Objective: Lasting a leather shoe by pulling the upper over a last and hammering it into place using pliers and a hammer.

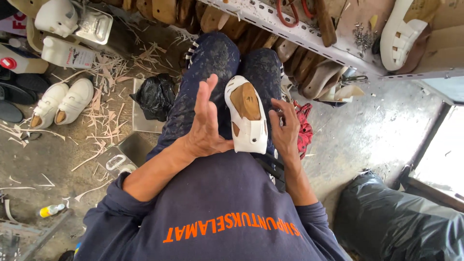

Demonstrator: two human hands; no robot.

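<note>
Your left hand (205, 126) is raised on edge over your left thigh, fingers straight and together, thumb up; the grip is apart and holds nothing. The heel of the palm touches the near left side of the white shoe (247, 116).

The white shoe rests on your lap between both knees, sole side down, its near end toward your body. A brown wooden last (245, 100) fills its opening and shows through the top.

Your right hand (285, 129) lies just beside the right side of the shoe. Its fingers are curled and its fingertips (273, 115) touch the shoe's edge; the grip is loosely apart, not clamped around the shoe.

A red item (304, 126) lies partly hidden behind your right hand.

On the floor to your left, note a black plastic bag (155, 95), scattered pale trimmings (104, 104), and a pair of white shoes (63, 102) on lasts. A small yellow bottle (50, 210) lies nearer to you on the same side.

To your right, a large black bag (396, 222) sits on the floor.

Farthest from you, a metal shelf (299, 34) carries a row of wooden lasts (309, 67) beneath it and another white shoe (403, 34) above.
</note>
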